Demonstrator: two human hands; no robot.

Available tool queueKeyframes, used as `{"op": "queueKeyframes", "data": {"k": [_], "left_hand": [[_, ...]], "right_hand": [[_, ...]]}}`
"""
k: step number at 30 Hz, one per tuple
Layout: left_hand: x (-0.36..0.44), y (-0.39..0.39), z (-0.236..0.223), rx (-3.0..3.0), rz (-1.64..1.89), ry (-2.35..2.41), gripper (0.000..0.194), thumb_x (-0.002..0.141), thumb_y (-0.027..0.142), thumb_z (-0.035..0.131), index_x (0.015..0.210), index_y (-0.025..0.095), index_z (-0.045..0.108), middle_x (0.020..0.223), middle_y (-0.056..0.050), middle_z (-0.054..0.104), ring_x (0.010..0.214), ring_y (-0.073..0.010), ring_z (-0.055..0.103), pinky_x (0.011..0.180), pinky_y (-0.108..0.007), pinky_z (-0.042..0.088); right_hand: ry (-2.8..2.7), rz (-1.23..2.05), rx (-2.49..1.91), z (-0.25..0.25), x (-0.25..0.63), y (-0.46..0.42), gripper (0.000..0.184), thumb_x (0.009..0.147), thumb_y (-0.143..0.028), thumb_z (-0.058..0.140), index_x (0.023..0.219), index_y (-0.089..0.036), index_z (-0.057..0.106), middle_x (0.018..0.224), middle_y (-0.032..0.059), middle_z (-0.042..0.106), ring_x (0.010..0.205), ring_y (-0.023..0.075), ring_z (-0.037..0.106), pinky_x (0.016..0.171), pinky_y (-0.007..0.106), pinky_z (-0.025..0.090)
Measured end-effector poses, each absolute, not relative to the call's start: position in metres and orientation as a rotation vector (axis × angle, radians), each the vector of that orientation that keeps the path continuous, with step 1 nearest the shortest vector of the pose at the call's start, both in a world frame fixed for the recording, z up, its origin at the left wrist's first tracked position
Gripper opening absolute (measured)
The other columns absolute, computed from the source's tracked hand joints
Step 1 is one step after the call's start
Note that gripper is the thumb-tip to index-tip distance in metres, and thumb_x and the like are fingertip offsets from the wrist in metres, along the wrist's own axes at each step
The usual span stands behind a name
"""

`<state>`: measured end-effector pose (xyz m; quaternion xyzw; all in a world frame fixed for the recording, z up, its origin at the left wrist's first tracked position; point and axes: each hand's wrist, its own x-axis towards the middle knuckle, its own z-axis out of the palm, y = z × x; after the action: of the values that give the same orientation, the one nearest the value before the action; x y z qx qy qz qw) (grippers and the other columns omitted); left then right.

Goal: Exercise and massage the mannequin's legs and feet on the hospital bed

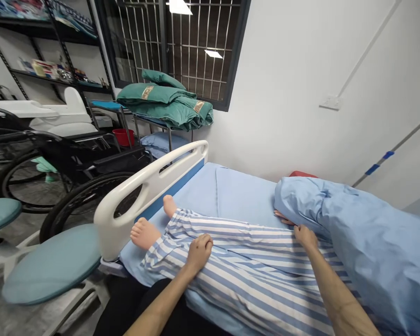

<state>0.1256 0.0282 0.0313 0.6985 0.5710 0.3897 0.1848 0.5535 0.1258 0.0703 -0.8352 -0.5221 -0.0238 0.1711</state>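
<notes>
A figure in blue-and-white striped pyjama trousers lies on a hospital bed, bare feet towards the white footboard. My left hand rests on the lower trouser leg with its fingers curled closed, gripping the striped cloth. My right hand is closed at the edge of a light blue quilt bunched over the figure's upper body, seemingly pinching its hem. The figure's hand peeks out under the quilt beside my right hand.
A black wheelchair stands left of the bed. Teal round stools sit at the near left. Folded green blankets lie on a trolley under a barred window. Shelves line the left wall. A white wall runs along the bed's far side.
</notes>
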Motion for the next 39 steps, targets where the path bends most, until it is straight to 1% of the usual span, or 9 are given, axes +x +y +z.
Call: {"op": "queueKeyframes", "data": {"k": [3, 5, 10, 13, 16, 20, 26, 33, 39], "left_hand": [[0.125, 0.021, 0.024, 2.026, 1.100, 1.641, 0.026, 0.079, 0.015, 0.035, 0.066, 0.022, 0.056, 0.072, -0.004, 0.062, 0.073, -0.0156, 0.055, 0.071, -0.026, 0.038], [0.124, 0.021, 0.021, 1.995, 1.066, 1.655, 0.025, 0.079, 0.015, 0.036, 0.066, 0.022, 0.056, 0.073, -0.004, 0.063, 0.073, -0.0158, 0.056, 0.072, -0.027, 0.037], [0.119, 0.029, 0.020, 1.833, 1.021, 1.695, 0.025, 0.080, 0.015, 0.037, 0.064, 0.021, 0.055, 0.072, -0.002, 0.064, 0.073, -0.0148, 0.056, 0.072, -0.025, 0.036], [0.115, 0.028, 0.020, 1.804, 1.035, 1.696, 0.024, 0.080, 0.016, 0.037, 0.064, 0.020, 0.054, 0.070, -0.002, 0.063, 0.073, -0.0150, 0.056, 0.071, -0.025, 0.036], [0.108, 0.020, 0.018, 1.769, 1.159, 1.702, 0.020, 0.079, 0.016, 0.039, 0.067, 0.020, 0.054, 0.072, -0.002, 0.063, 0.074, -0.0152, 0.056, 0.072, -0.025, 0.036], [0.094, 0.004, 0.015, 1.681, 1.231, 1.750, 0.017, 0.079, 0.016, 0.040, 0.069, 0.021, 0.053, 0.075, -0.002, 0.064, 0.075, -0.0151, 0.057, 0.071, -0.024, 0.036], [0.078, -0.006, 0.012, 1.739, 1.160, 1.779, 0.021, 0.081, 0.015, 0.037, 0.070, 0.021, 0.053, 0.076, -0.002, 0.063, 0.077, -0.0148, 0.056, 0.071, -0.024, 0.036], [0.057, 0.003, 0.004, 1.892, 1.159, 1.731, 0.021, 0.080, 0.013, 0.036, 0.069, 0.021, 0.052, 0.076, -0.002, 0.062, 0.080, -0.0154, 0.055, 0.073, -0.026, 0.038], [0.048, 0.003, -0.003, 2.094, 1.218, 1.778, 0.020, 0.080, 0.012, 0.037, 0.073, 0.019, 0.054, 0.078, -0.005, 0.061, 0.079, -0.0176, 0.055, 0.075, -0.028, 0.040]], "right_hand": [[-1.738, 0.059, -2.243, 0.074, 0.511, 0.117, 0.024, 0.079, -0.032, 0.045, 0.071, -0.018, 0.063, 0.077, 0.0151, 0.068, 0.079, 0.0283, 0.063, 0.069, 0.035, 0.041], [-1.832, 0.103, -2.056, 0.073, 0.468, 0.104, 0.025, 0.081, -0.035, 0.041, 0.073, -0.019, 0.059, 0.077, 0.0121, 0.067, 0.079, 0.0261, 0.062, 0.071, 0.034, 0.041], [-1.877, 0.341, -1.614, 0.064, 0.330, 0.054, 0.030, 0.085, -0.044, 0.037, 0.072, -0.021, 0.052, 0.070, 0.0044, 0.063, 0.069, 0.0203, 0.058, 0.066, 0.029, 0.040], [-1.876, 0.429, -1.503, 0.056, 0.258, 0.026, 0.030, 0.087, -0.042, 0.037, 0.069, -0.022, 0.050, 0.066, 0.0026, 0.060, 0.063, 0.0183, 0.055, 0.061, 0.027, 0.036], [-1.939, 0.412, -1.521, 0.042, 0.217, 0.010, 0.032, 0.089, -0.041, 0.034, 0.067, -0.023, 0.048, 0.062, 0.0016, 0.057, 0.059, 0.0180, 0.052, 0.057, 0.027, 0.031], [-1.953, 0.345, -1.599, 0.026, 0.204, 0.002, 0.038, 0.090, -0.044, 0.033, 0.061, -0.023, 0.044, 0.058, 0.0012, 0.054, 0.057, 0.0174, 0.050, 0.054, 0.027, 0.027], [-1.946, 0.251, -1.725, 0.024, 0.203, 0.001, 0.041, 0.091, -0.043, 0.032, 0.059, -0.022, 0.046, 0.055, -0.0001, 0.054, 0.055, 0.0146, 0.048, 0.053, 0.025, 0.023], [-2.053, 0.180, -1.806, 0.032, 0.197, -0.002, 0.033, 0.091, -0.032, 0.038, 0.067, -0.019, 0.055, 0.064, 0.0009, 0.060, 0.062, 0.0123, 0.052, 0.056, 0.023, 0.024], [-2.189, 0.046, -1.711, 0.036, 0.179, -0.002, 0.025, 0.091, -0.026, 0.038, 0.078, -0.018, 0.058, 0.077, 0.0038, 0.063, 0.073, 0.0138, 0.056, 0.062, 0.023, 0.029]]}}
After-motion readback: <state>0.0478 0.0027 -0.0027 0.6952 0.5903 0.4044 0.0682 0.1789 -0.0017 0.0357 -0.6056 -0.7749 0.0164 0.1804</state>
